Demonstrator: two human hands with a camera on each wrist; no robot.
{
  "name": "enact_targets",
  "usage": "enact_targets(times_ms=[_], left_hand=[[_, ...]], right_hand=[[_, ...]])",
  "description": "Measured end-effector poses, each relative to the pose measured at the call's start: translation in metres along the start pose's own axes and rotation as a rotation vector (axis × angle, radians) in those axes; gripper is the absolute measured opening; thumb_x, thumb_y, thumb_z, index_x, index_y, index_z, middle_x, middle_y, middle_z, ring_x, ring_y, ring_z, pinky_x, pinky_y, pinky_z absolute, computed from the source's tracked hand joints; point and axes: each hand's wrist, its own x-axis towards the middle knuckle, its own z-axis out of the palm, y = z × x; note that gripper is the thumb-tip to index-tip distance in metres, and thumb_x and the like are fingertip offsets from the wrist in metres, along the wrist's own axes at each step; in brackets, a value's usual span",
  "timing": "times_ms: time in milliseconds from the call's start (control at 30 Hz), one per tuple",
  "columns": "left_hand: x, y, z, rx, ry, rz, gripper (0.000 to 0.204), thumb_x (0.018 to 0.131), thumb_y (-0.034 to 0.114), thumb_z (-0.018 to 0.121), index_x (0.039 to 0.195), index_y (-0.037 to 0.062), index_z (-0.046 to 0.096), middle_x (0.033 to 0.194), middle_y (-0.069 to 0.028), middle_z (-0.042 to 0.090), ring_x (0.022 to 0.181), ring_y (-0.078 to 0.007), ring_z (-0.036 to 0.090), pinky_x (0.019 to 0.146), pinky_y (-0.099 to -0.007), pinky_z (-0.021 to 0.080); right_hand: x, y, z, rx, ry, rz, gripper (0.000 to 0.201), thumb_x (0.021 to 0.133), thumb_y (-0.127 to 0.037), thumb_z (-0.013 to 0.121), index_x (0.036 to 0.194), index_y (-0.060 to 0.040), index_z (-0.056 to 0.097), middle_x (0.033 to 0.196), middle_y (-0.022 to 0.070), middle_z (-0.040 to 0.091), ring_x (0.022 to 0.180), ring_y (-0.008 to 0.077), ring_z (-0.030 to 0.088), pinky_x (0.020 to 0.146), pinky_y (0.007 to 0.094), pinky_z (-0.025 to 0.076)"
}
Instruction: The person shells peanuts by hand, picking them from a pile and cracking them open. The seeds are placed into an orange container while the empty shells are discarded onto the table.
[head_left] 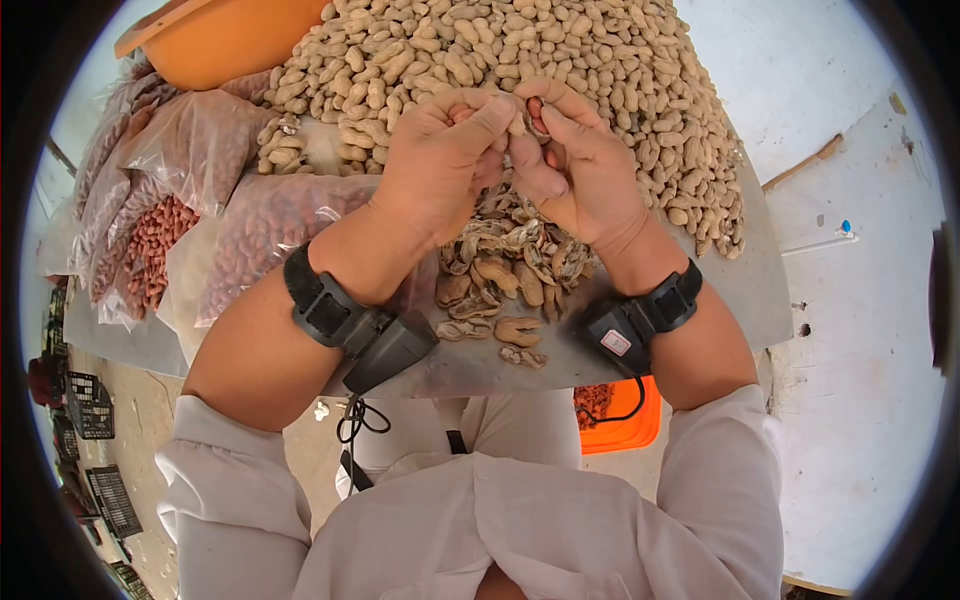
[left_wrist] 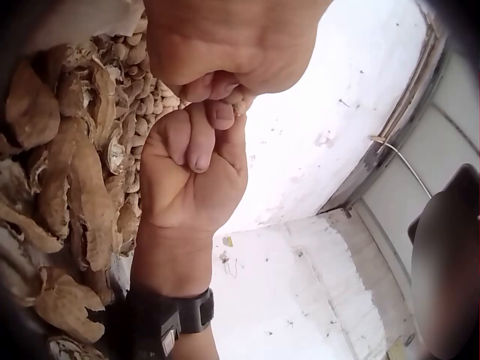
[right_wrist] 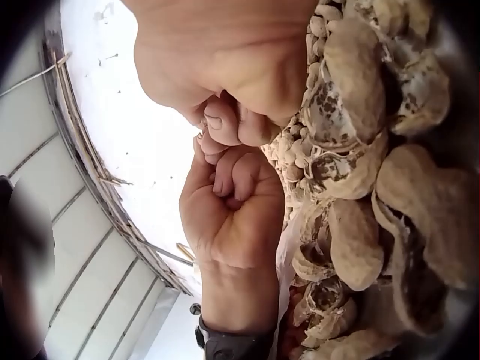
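Note:
Both hands meet over the front of a large peanut pile (head_left: 440,50). My left hand (head_left: 435,150) pinches a peanut (head_left: 517,124) between thumb and curled fingers. From the other side my right hand (head_left: 585,175) grips the same peanut, and red kernels (head_left: 537,112) show by its thumb and forefinger. In the left wrist view a bit of pale shell (left_wrist: 239,107) pokes out where the fingertips meet. The right wrist view has the fingers of both hands curled close together, hiding most of the peanut. Below the hands lies a heap of broken shells (head_left: 520,260).
Clear bags of red kernels (head_left: 270,235) lie on the left of the metal table (head_left: 480,375). An orange basin (head_left: 220,45) stands at the back left. An orange container (head_left: 640,425) with red bits sits below the table edge. Black crates (head_left: 90,405) are on the floor.

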Motion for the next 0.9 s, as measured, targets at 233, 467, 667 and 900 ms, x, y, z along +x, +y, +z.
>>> enact_targets(times_ms=[233, 467, 667, 900], left_hand=[[-0.002, 0.002, -0.001, 0.036, -0.01, 0.039, 0.016, 0.089, 0.009, 0.052, 0.1, 0.001, 0.059, 0.061, 0.0037, 0.042, 0.051, -0.0045, 0.033, 0.045, -0.0175, 0.027], [-0.004, 0.006, 0.0, 0.033, -0.089, -0.003, 0.024, 0.084, 0.006, 0.06, 0.106, -0.0035, 0.059, 0.06, 0.007, 0.043, 0.049, -0.0036, 0.037, 0.044, -0.018, 0.031], [-0.003, 0.0, 0.0, 0.265, -0.042, 0.127, 0.024, 0.081, 0.005, 0.063, 0.104, -0.0021, 0.061, 0.063, 0.0079, 0.045, 0.054, -0.0003, 0.04, 0.046, -0.0168, 0.034], [0.0, -0.001, 0.0, 0.541, 0.019, 0.296, 0.017, 0.08, 0.006, 0.064, 0.096, 0.0006, 0.065, 0.064, 0.0064, 0.05, 0.056, -0.0003, 0.041, 0.05, -0.0156, 0.035]], right_hand=[[0.003, -0.009, -0.009, 0.053, -0.021, -0.055, 0.024, 0.094, -0.014, 0.039, 0.112, -0.005, 0.051, 0.069, 0.0089, 0.053, 0.048, 0.0122, 0.036, 0.044, 0.0221, 0.032], [0.004, -0.012, -0.011, 0.084, -0.017, -0.044, 0.017, 0.092, -0.014, 0.043, 0.104, -0.005, 0.051, 0.067, 0.0089, 0.051, 0.048, 0.0123, 0.036, 0.044, 0.022, 0.031], [0.003, -0.006, -0.004, 0.051, 0.025, -0.007, 0.012, 0.092, -0.015, 0.048, 0.097, -0.0055, 0.053, 0.066, 0.0066, 0.051, 0.048, 0.0107, 0.037, 0.042, 0.021, 0.029], [0.001, 0.003, 0.004, -0.041, 0.056, 0.032, 0.014, 0.091, -0.018, 0.05, 0.091, -0.0044, 0.053, 0.064, 0.0043, 0.05, 0.047, 0.0084, 0.037, 0.041, 0.0208, 0.027]])
